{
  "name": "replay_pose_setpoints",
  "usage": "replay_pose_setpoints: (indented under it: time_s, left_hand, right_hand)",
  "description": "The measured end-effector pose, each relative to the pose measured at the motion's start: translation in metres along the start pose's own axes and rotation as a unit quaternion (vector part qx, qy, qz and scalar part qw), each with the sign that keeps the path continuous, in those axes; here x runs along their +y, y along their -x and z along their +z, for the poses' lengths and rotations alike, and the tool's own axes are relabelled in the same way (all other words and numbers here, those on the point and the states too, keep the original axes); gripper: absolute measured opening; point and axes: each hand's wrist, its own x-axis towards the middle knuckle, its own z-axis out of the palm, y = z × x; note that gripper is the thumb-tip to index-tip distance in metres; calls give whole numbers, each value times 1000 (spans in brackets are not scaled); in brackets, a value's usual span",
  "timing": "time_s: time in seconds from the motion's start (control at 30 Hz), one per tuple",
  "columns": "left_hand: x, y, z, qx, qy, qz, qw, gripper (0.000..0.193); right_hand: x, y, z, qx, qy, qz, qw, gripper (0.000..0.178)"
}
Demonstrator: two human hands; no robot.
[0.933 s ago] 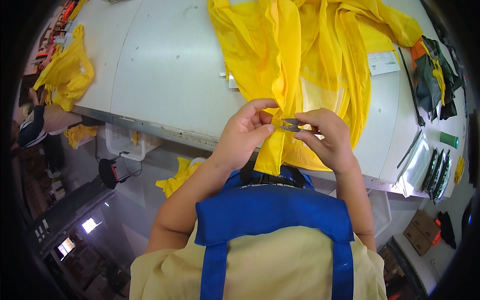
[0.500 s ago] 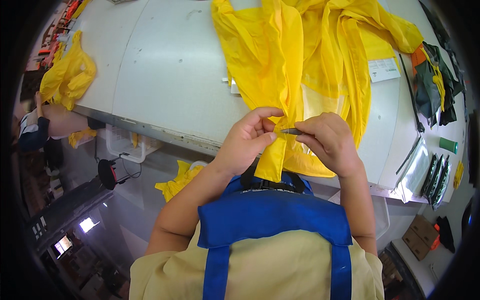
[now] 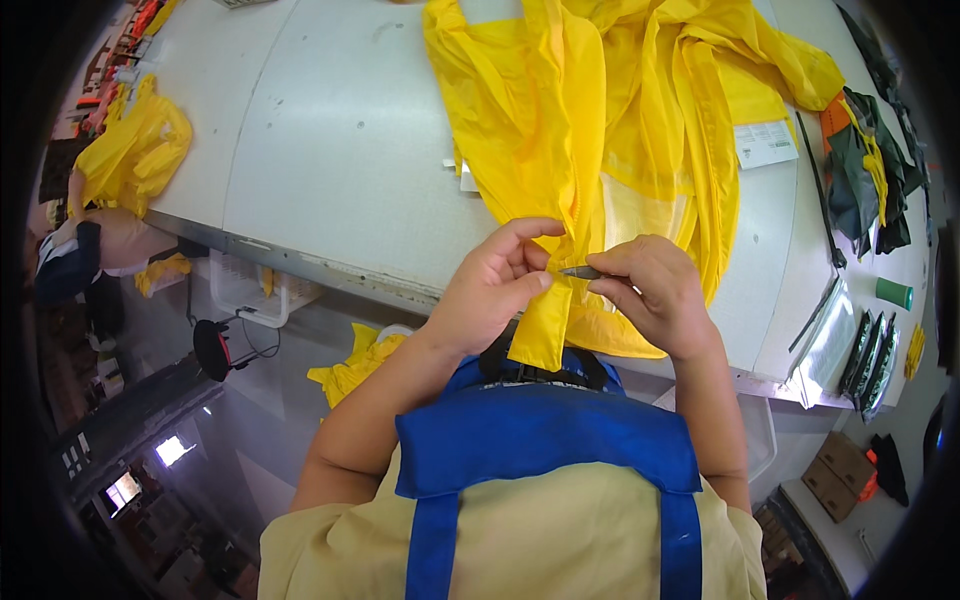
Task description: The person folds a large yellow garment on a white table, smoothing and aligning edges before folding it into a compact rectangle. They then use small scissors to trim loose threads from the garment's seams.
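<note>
A yellow garment (image 3: 530, 110) of thin, raincoat-like cloth lies spread over the table, and one narrow strip of it hangs past the front edge. My left hand (image 3: 492, 285) pinches this strip near its seam between thumb and fingers. My right hand (image 3: 655, 290) is closed on a small pointed metal tool (image 3: 581, 272), dark grey and tapered, mostly hidden by the fingers. Its tip points left and meets the yellow cloth close to my left thumb. A white printed card (image 3: 765, 144) lies by the garment's right side.
A pale table (image 3: 330, 150) runs across in front of me. At its right lie a green roll (image 3: 894, 292), dark packets (image 3: 868, 365), clear plastic (image 3: 818, 345) and dark green cloth (image 3: 852, 185). Far left, another person (image 3: 75, 250) handles yellow cloth (image 3: 140, 150). White baskets (image 3: 245, 295) sit under the table.
The tool's tip has shifted slightly down against the strip, and my right hand has lowered a little. My left hand keeps its pinch. The other person's yellow cloth has changed shape.
</note>
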Motion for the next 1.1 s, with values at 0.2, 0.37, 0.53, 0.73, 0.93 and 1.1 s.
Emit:
replay_pose_setpoints:
  time_s: [0.2,0.37,0.53,0.73,0.93,1.1]
  left_hand:
    - [-6,0,-3,11,59,1,998,43]
    - [-15,-3,6,1,-15,4,1000,43]
    - [-72,-20,33,-112,-187,-2,976,42]
    - [-41,-69,-25,59,-349,159,922,47]
    - [-8,-140,-155,362,-344,133,856,77]
    - [34,-179,-183,404,-463,118,780,93]
  right_hand:
    - [-7,5,2,12,-93,97,991,26]
    - [20,34,18,121,-436,221,864,45]
    - [5,8,26,101,-218,402,884,36]
    - [-9,35,-60,-55,-173,480,858,19]
    - [55,180,-121,-149,166,562,797,24]
    - [32,186,-105,127,276,546,781,26]
